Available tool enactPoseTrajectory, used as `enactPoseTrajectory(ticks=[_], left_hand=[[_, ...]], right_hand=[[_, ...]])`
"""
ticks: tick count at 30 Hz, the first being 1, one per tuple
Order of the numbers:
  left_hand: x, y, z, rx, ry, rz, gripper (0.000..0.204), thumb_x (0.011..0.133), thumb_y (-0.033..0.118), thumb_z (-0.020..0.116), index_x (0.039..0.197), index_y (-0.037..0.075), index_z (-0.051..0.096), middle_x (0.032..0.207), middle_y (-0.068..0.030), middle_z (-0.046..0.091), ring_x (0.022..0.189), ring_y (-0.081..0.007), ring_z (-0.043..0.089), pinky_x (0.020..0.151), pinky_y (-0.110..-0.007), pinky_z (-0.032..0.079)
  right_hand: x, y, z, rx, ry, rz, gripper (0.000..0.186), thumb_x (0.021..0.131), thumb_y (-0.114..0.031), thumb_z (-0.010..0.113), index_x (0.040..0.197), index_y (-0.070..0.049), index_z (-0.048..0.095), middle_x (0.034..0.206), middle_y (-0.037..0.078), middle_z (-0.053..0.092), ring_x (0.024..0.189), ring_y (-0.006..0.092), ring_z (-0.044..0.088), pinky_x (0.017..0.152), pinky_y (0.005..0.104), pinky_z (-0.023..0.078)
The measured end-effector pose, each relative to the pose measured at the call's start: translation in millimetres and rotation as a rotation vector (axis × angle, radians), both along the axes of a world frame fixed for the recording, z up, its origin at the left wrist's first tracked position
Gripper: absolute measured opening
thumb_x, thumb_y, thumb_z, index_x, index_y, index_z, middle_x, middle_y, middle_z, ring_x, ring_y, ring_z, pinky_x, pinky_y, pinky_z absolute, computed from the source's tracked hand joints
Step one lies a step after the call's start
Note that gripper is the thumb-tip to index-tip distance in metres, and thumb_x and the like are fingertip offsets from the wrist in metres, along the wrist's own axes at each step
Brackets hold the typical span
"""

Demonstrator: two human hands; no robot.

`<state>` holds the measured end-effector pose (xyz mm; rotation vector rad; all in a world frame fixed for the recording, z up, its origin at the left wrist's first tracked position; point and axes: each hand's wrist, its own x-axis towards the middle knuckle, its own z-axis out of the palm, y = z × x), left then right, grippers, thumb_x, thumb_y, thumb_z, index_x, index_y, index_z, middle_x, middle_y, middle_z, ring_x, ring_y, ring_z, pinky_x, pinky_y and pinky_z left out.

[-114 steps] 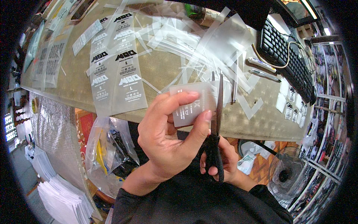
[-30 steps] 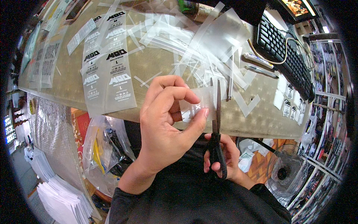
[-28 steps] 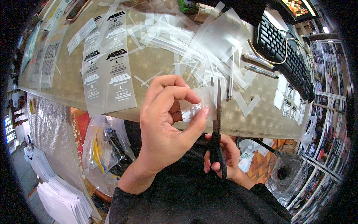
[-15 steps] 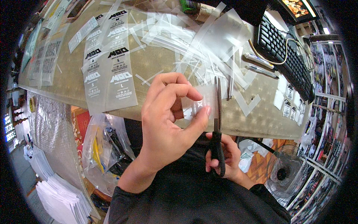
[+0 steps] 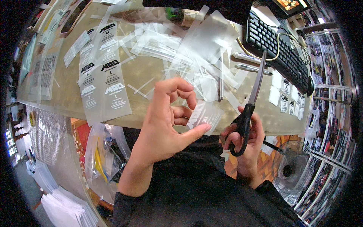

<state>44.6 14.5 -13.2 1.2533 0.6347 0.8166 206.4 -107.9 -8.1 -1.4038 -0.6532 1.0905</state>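
Between the thumb and fingers of my left hand (image 5: 166,123) is a small translucent label (image 5: 205,116) with white print, raised over the table's near edge. My right hand (image 5: 247,140) grips black-handled scissors (image 5: 247,113) by the loops, blades together and pointing up and away, apart from the label. Beyond my left hand lies a translucent printed sheet (image 5: 104,85) with black and white marks. Thin clear offcut strips (image 5: 185,70) are heaped in the middle of the table, beside a larger clear sheet (image 5: 210,36).
A black keyboard (image 5: 278,43) with a pale cable lies at the right. Near it are pens (image 5: 251,62) and small stacks of cut labels (image 5: 289,96). A fan (image 5: 293,166) stands below right, a plastic bag (image 5: 106,159) below left. Stacked white paper (image 5: 68,206) sits at lower left.
The scissors have moved right, away from the label, and their blades have closed and tilted rightward. My left hand has shifted slightly down with the label. The view has shifted a little.
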Motion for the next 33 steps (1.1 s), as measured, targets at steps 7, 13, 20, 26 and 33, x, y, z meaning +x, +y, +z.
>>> enactPoseTrajectory(ticks=[7, 13, 20, 26, 33], left_hand=[[-1, -2, 3, -0.076, 0.024, -0.183, 0.078, 0.058, -0.009, 0.074, 0.115, 0.014, 0.026, 0.097, -0.0103, 0.045, 0.079, -0.0151, 0.060, 0.063, -0.024, 0.053], [-3, 1, 6, -0.116, 0.026, -0.172, 0.068, 0.068, -0.009, 0.068, 0.119, 0.010, 0.026, 0.098, -0.0089, 0.047, 0.078, -0.0114, 0.058, 0.067, -0.023, 0.050], [-5, -10, 19, 0.475, -0.184, -0.244, 0.023, 0.075, 0.007, 0.064, 0.094, 0.002, 0.054, 0.091, -0.0128, 0.057, 0.082, -0.0245, 0.060, 0.071, -0.035, 0.051], [46, -55, 84, 0.771, -0.641, -0.277, 0.026, 0.073, 0.012, 0.058, 0.099, 0.012, 0.060, 0.093, -0.0104, 0.057, 0.073, -0.0218, 0.055, 0.060, -0.029, 0.046], [66, -50, 96, 0.583, -0.829, -0.222, 0.021, 0.075, 0.004, 0.053, 0.089, 0.014, 0.065, 0.080, -0.0081, 0.055, 0.063, -0.0200, 0.054, 0.052, -0.027, 0.046]], right_hand=[[-2, 18, 7, 0.051, -0.091, -0.011, 0.068, 0.069, 0.000, 0.072, 0.127, -0.006, 0.037, 0.089, 0.016, 0.063, 0.074, 0.0148, 0.061, 0.057, 0.0234, 0.048], [-4, 25, 11, -0.019, -0.137, -0.011, 0.065, 0.070, 0.005, 0.068, 0.127, -0.007, 0.038, 0.081, 0.009, 0.061, 0.073, 0.0147, 0.061, 0.057, 0.0239, 0.049], [25, 23, 6, 0.079, -0.105, -0.315, 0.064, 0.071, 0.002, 0.069, 0.126, -0.008, 0.040, 0.078, 0.007, 0.059, 0.060, 0.0111, 0.057, 0.048, 0.0229, 0.047], [91, -2, -3, 0.142, -0.343, -0.624, 0.054, 0.073, -0.004, 0.067, 0.121, -0.005, 0.043, 0.074, 0.002, 0.052, 0.052, 0.0091, 0.050, 0.043, 0.0224, 0.043], [227, -96, 28, 0.169, -0.678, -1.021, 0.051, 0.073, -0.005, 0.068, 0.119, -0.005, 0.045, 0.080, 0.002, 0.054, 0.051, 0.0107, 0.051, 0.046, 0.0220, 0.045]])
